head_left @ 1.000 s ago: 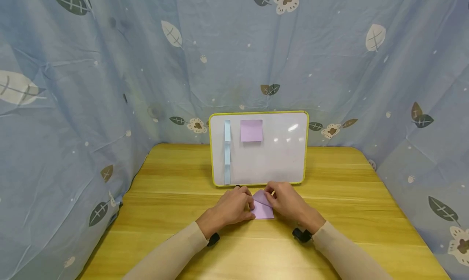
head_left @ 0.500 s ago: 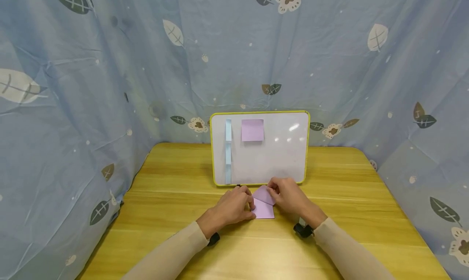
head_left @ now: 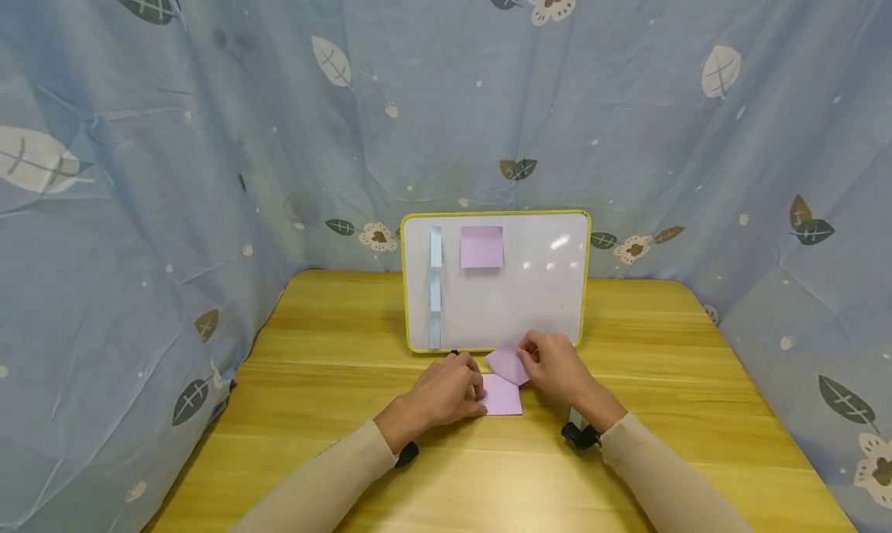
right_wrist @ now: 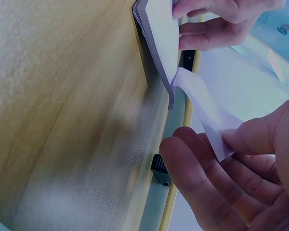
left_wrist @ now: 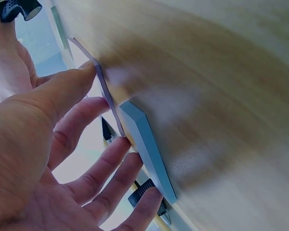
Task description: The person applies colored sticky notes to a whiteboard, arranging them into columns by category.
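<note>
Head view: a blue curtain backs the scene, behind a wooden counter. On it stands the board, white with a yellow rim, facing the person, probably so that its surface is easy to see and reach.

Both forearms come in from the near edge and angle inward, so the hands meet low in front of the board. The left hand lies palm down at the pad's left side; its fingers are spread, thumb and fingertips pressing the pad, likely to steady it against the pull from the other side. The right hand is raised at the pad's far right corner, before the board's lower edge; its thumb pinches the sheet against the fingers, perhaps at a corner to leave the rest free to bend.

The pad, lavender, is between the hands, just in front of the board. The sheet, likewise lavender, rises bent from the pad's far right corner; whether it sticks there I cannot tell.

A lavender note hangs high on the board, right of pale blue strips set end to end, seemingly in a deliberate column.
</note>
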The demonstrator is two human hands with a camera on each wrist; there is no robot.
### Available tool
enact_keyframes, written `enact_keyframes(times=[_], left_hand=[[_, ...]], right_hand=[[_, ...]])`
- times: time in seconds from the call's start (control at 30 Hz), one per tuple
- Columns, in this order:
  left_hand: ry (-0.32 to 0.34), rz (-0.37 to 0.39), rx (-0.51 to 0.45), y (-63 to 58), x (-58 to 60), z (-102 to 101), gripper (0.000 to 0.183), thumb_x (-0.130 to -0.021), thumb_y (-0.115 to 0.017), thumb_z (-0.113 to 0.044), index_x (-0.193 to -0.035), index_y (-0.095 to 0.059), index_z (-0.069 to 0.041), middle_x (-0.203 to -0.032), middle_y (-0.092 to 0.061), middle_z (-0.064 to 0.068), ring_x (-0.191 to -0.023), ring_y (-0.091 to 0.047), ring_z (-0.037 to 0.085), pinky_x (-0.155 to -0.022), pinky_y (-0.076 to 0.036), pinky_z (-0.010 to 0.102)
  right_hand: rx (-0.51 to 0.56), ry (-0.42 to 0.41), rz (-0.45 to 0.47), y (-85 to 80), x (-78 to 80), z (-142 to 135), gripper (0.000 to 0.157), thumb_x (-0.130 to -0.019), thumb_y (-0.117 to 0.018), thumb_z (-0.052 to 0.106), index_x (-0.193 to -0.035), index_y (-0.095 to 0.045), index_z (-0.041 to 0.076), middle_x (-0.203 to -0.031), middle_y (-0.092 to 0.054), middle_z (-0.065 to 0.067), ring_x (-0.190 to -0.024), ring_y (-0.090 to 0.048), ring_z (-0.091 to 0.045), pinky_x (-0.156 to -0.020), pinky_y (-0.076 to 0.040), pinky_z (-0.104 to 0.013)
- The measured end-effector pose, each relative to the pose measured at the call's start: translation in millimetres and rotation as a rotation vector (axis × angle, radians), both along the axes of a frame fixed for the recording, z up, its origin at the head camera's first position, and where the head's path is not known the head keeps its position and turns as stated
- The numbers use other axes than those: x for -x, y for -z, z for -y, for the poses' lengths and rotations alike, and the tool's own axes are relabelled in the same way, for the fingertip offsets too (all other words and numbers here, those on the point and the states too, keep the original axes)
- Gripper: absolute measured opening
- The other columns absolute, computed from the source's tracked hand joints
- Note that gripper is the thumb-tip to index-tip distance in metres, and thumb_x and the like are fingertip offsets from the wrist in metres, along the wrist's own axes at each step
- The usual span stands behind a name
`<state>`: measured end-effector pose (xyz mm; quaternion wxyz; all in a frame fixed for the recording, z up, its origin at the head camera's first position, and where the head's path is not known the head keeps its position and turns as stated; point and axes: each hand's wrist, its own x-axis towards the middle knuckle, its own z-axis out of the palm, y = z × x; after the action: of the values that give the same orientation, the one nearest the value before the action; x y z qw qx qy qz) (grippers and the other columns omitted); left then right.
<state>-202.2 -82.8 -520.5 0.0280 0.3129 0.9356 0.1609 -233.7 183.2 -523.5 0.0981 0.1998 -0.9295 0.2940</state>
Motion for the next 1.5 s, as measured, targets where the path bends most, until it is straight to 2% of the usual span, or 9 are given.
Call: enact_keyframes(times=[0.3, 0.6, 0.77, 0.9, 1.03, 1.2, 1.37, 1.5], left_hand=[[0.002, -0.008, 0.013, 1.4, 0.6, -0.9, 0.015, -0.096, -0.099, -0.039, -0.095, -0.088, -0.029, -0.131, -0.074, -0.004, -0.117, -0.067, 0.019, -0.09, -0.058, 0.037], [0.004, 0.003, 0.0, -1.0, -0.6, -1.7, 0.015, -0.097, -0.099, -0.039, -0.094, -0.088, -0.029, -0.13, -0.074, -0.004, -0.114, -0.066, 0.018, -0.088, -0.055, 0.035], [0.005, 0.005, 0.004, -1.6, -0.7, -1.9, 0.015, -0.098, -0.098, -0.04, -0.094, -0.087, -0.029, -0.129, -0.074, -0.005, -0.114, -0.065, 0.018, -0.088, -0.054, 0.034], [0.003, 0.004, 0.01, -1.5, -0.2, -1.5, 0.016, -0.097, -0.099, -0.039, -0.094, -0.087, -0.029, -0.129, -0.073, -0.005, -0.114, -0.065, 0.017, -0.088, -0.055, 0.034], [0.004, -0.001, 0.016, -1.7, 0.5, -0.9, 0.016, -0.096, -0.099, -0.039, -0.094, -0.088, -0.029, -0.129, -0.073, -0.005, -0.113, -0.065, 0.017, -0.086, -0.054, 0.033], [0.006, 0.0, 0.014, -2.3, 0.1, -0.8, 0.016, -0.096, -0.1, -0.039, -0.094, -0.088, -0.028, -0.127, -0.074, -0.005, -0.11, -0.064, 0.016, -0.084, -0.052, 0.031], [0.008, 0.003, 0.005, -2.8, -0.8, -1.3, 0.016, -0.096, -0.1, -0.038, -0.095, -0.088, -0.027, -0.126, -0.075, -0.004, -0.109, -0.064, 0.016, -0.084, -0.052, 0.031], [0.009, 0.001, -0.001, -2.5, -1.6, -1.9, 0.016, -0.096, -0.1, -0.037, -0.095, -0.089, -0.026, -0.126, -0.075, -0.004, -0.109, -0.065, 0.016, -0.085, -0.053, 0.031]], right_hand=[[0.015, 0.063, -0.005, -1.6, 0.2, -3.4, 0.007, -0.107, -0.079, 0.006, -0.101, -0.084, 0.007, -0.091, -0.085, -0.005, -0.075, -0.067, -0.011, -0.07, -0.056, -0.027], [0.06, 0.132, -0.005, -12.0, 2.0, -12.3, 0.008, -0.109, -0.077, 0.007, -0.102, -0.081, 0.004, -0.093, -0.085, -0.01, -0.08, -0.074, -0.017, -0.074, -0.062, -0.032], [0.184, 0.178, -0.039, -25.3, 3.0, -20.4, 0.011, -0.111, -0.075, 0.007, -0.107, -0.078, -0.003, -0.092, -0.083, -0.017, -0.074, -0.077, -0.02, -0.065, -0.063, -0.027], [0.31, 0.181, -0.035, -33.5, 2.5, -25.3, 0.012, -0.113, -0.073, 0.006, -0.111, -0.077, -0.005, -0.095, -0.081, -0.022, -0.072, -0.08, -0.024, -0.059, -0.062, -0.02], [0.343, 0.19, -0.094, -36.5, 1.5, -27.5, 0.009, -0.111, -0.076, 0.005, -0.109, -0.079, -0.003, -0.095, -0.083, -0.021, -0.075, -0.083, -0.028, -0.063, -0.061, -0.017], [0.329, 0.214, -0.174, -35.8, 0.6, -26.6, 0.007, -0.109, -0.081, 0.006, -0.107, -0.083, 0.0, -0.095, -0.087, -0.016, -0.083, -0.086, -0.03, -0.075, -0.058, -0.01], [0.387, 0.202, -0.187, -35.5, -1.4, -24.5, 0.006, -0.108, -0.083, 0.006, -0.109, -0.085, 0.001, -0.102, -0.089, -0.016, -0.09, -0.089, -0.034, -0.079, -0.055, -0.002], [0.459, 0.166, -0.203, -35.9, -3.9, -22.2, 0.008, -0.106, -0.084, 0.002, -0.113, -0.086, -0.001, -0.107, -0.089, -0.02, -0.096, -0.09, -0.039, -0.081, -0.058, -0.003]])
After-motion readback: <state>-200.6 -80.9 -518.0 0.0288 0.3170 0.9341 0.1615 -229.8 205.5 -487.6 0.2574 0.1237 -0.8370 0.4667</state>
